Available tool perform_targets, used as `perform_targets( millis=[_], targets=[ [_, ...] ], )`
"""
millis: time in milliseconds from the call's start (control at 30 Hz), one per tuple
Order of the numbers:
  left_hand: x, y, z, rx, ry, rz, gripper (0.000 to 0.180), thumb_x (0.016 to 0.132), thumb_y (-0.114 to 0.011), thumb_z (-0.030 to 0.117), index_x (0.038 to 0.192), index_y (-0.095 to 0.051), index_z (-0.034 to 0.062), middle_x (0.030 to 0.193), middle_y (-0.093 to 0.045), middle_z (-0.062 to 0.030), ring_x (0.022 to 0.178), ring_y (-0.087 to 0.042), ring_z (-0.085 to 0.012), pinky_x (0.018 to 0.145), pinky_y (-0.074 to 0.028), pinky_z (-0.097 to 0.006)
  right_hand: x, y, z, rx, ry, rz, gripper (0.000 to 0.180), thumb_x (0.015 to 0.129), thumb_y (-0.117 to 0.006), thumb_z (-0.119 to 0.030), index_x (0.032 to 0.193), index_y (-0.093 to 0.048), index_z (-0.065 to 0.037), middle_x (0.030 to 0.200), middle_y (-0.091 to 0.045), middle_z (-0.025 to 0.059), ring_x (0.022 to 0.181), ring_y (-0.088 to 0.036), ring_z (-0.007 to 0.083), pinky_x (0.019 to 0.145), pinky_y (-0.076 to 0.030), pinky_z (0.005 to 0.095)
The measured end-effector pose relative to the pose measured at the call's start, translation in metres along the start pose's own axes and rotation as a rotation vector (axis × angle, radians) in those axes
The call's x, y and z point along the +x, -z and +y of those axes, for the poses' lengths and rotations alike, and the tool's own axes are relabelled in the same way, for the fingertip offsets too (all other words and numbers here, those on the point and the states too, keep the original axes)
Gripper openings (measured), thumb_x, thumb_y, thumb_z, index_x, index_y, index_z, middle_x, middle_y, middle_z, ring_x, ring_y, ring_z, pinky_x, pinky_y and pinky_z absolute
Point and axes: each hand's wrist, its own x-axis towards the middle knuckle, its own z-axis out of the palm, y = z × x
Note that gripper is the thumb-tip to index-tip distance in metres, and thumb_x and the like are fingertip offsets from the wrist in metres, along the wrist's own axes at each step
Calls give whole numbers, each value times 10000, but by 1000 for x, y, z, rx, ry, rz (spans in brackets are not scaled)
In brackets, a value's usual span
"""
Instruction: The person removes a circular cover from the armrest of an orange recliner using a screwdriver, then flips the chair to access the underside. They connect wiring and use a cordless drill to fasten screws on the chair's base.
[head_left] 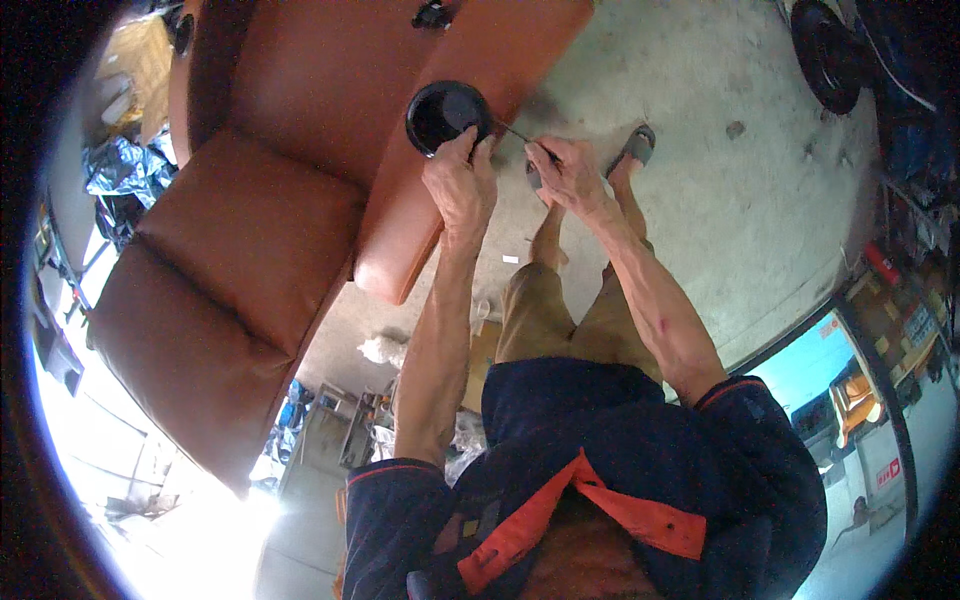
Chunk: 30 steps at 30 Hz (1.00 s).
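Observation:
My left hand (pixel 462 185) pinches the near rim of a glossy black round cup (pixel 440 112), which looks like a sofa cup holder. The cup is over the armrest (pixel 405 225) of a brown leather sofa (pixel 260 190); whether it touches the leather I cannot tell. To the right, the fingers of my right hand (pixel 572 175) are closed around a thin dark rod (pixel 512 130). Its far end points up and left toward the cup's right edge. The rod's handle, if it has one, is hidden in my grip.
A dark opening or fitting (pixel 432 14) shows on the sofa at the top. Grey concrete floor (pixel 730 200) lies to the right, with a black round object (pixel 828 55) at the far right. White fluff (pixel 382 349) is below the armrest. Plastic bags (pixel 130 170) lie at left.

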Motion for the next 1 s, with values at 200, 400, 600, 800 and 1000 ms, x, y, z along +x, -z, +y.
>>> perform_targets(
  millis=[200,400,600,800,1000],
  targets=[
    [-1,-3,-2,-33,-41,50,227,838,-760,121,1020,-754,-14,872,-714,-224,793,-694,-384,707,-538,-452,2,4,-17,84,-68,36,268,952,-678,-204,753,-614,-36,640,-585,205,571,-589,411,533,-424,493],
    [-2,-5,-3,6,-46,47,250,831,-785,160,1000,-758,-23,906,-736,-227,810,-724,-373,740,-567,-439,2,2,-61,-205,-181,115,252,963,-655,-226,791,-660,-42,661,-629,213,617,-625,437,563,-476,524],
    [-3,-3,-3,-11,-59,41,234,833,-777,133,1008,-755,-21,915,-736,-217,826,-722,-368,739,-564,-436,14,-3,-63,-113,-227,113,243,965,-657,-220,784,-659,-58,662,-644,215,615,-640,436,545,-482,512],
    [-4,-5,-5,-46,-78,79,224,837,-768,116,1009,-753,-26,908,-734,-214,817,-716,-362,744,-560,-431,13,-1,-54,49,-141,122,240,950,-679,-165,754,-629,-36,641,-620,229,587,-634,426,500,-454,468],
    [-5,-4,-4,-83,-70,76,205,829,-736,57,1007,-726,-46,894,-719,-207,841,-682,-378,753,-535,-453,15,-3,-48,56,-86,141,232,948,-675,-154,763,-624,-22,641,-603,241,579,-616,436,514,-442,482]
  ],
)
